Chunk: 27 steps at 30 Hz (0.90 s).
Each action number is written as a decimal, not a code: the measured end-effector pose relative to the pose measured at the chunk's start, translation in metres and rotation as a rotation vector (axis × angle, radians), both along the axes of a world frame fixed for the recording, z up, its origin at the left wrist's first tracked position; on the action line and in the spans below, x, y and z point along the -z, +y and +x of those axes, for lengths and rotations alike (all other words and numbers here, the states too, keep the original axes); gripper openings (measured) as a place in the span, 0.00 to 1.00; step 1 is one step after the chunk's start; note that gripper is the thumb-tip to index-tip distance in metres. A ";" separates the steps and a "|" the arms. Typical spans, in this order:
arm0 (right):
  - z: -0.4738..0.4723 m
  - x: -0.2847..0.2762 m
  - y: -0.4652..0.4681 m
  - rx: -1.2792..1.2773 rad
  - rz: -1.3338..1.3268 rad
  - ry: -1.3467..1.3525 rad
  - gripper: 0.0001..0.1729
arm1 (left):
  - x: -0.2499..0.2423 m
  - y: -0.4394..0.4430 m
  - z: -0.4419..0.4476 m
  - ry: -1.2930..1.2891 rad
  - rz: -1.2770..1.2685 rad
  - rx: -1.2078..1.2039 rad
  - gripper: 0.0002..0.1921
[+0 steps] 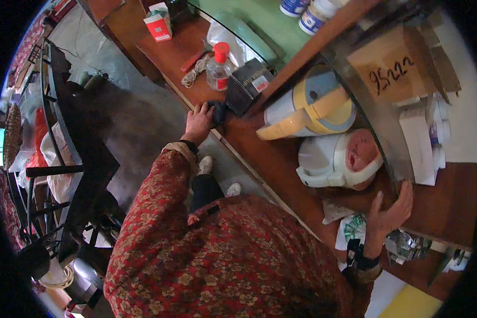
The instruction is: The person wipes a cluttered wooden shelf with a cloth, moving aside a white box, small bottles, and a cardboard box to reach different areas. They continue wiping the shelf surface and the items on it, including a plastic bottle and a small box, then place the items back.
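Note:
My left hand [198,122] rests at the front edge of a brown wooden counter [244,139], its fingers curled over a dark cloth [218,113]. Just past the cloth lie a black box [247,85] bearing writing and a clear plastic bottle [218,70] with a red cap. My right hand [390,218] is raised with thumb and fingers apart, at the near end of a glass shelf [381,131]; whether it touches the glass I cannot tell. Near it, a white jug with a pink lid [338,159] lies beside a yellow-and-white jug [312,107].
A coil of cord [196,71] and a red-and-white carton [158,24] sit farther along the counter. A cardboard box [399,65] stands on the glass. Plastic packages [407,244] lie right of my right wrist. A dark metal frame [55,171] with bags stands at left.

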State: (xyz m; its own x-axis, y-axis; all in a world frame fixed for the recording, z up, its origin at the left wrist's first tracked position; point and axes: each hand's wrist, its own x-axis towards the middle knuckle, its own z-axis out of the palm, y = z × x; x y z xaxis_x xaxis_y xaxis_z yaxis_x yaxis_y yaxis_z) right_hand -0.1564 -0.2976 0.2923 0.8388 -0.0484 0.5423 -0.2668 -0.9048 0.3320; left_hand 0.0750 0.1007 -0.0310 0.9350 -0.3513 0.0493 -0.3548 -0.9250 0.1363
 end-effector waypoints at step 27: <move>-0.053 0.149 0.078 -0.439 0.895 0.270 0.39 | -0.110 -0.160 -0.097 1.413 -0.511 0.422 0.18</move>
